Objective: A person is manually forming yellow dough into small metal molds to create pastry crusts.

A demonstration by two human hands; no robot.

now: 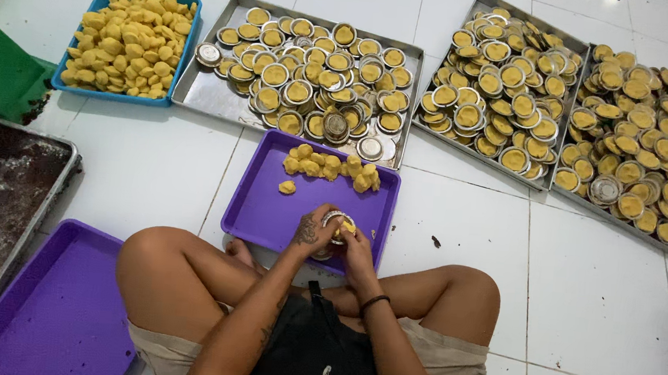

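Observation:
I sit cross-legged on a white tiled floor. My left hand (312,229) cups a small round metal tin (335,219) over the near edge of a purple tray (270,206). The fingers of my right hand (355,244) press a lump of yellow dough (346,228) into that tin. Several more yellow dough lumps (332,167) lie along the far side of the purple tray, with one piece (288,187) apart from them.
Beyond the purple tray stands a metal tray (200,88) of dough-filled tins. Two more such trays (506,82) (635,138) are at the far right. A blue tub (129,36) of dough lumps is far left. Another purple tray (51,309) and a dark metal tray (11,212) lie at my left.

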